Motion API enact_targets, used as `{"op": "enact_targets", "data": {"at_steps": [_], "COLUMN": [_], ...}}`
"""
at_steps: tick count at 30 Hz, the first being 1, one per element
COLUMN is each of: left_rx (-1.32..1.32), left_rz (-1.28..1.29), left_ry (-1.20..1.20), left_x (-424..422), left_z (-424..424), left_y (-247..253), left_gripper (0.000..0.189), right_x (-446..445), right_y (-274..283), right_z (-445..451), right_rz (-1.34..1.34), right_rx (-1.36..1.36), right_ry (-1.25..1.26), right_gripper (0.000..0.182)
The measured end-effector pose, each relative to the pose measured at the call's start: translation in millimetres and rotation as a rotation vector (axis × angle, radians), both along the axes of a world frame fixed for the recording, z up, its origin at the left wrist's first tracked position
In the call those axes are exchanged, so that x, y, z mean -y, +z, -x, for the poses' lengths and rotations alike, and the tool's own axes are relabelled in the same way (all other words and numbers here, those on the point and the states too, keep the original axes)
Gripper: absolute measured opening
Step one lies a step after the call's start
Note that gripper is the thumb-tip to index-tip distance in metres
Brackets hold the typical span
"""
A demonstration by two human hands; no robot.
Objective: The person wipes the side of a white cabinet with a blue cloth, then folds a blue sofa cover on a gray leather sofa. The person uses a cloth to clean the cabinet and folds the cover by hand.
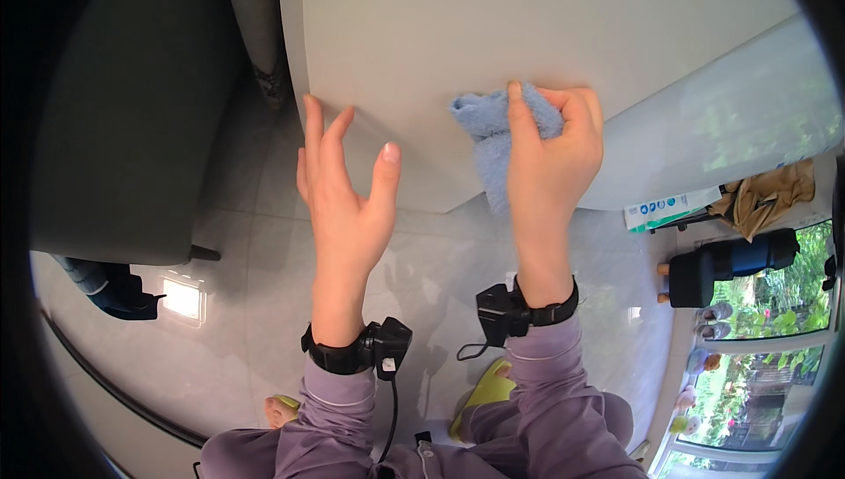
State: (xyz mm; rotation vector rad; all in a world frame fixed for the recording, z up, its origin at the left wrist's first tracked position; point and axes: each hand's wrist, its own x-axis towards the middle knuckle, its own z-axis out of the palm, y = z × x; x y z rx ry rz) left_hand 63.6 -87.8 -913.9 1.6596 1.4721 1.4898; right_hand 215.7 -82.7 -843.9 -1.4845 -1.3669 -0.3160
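My right hand (558,129) grips a light blue fluffy cloth (492,126), bunched between thumb and fingers. The cloth lies against a large pale flat panel (422,37), close to the panel's lower right edge, and part of it hangs down past that edge. My left hand (346,182) holds nothing. Its fingers are spread, with the fingertips at the panel's left edge; whether they press on it I cannot tell. Each wrist carries a black strap with a small black device.
Grey upholstered furniture (125,123) on a short leg stands at left. A glossy pale curved surface (719,109) adjoins the panel at right. Beyond it are a white and green package (670,208), a brown bag (762,195), a black stool (690,279) and glass doors (752,393). Grey tiles (429,268) cover the floor.
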Motion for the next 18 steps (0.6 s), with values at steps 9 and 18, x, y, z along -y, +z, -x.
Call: {"op": "enact_targets", "data": {"at_steps": [9, 18], "left_rx": [0.008, 0.009], "left_rz": [-0.027, 0.016], "left_ry": [-0.011, -0.031], "left_x": [0, 0], "left_z": [3, 12], "left_y": [-2, 2], "left_gripper": [0.055, 0.059], "right_x": [-2, 32], "right_y": [0, -31], "right_z": [2, -52], "right_rz": [-0.01, 0.237], "right_rx": [0.059, -0.176], "right_ry": [-0.003, -0.13], "right_gripper": [0.017, 0.023]}}
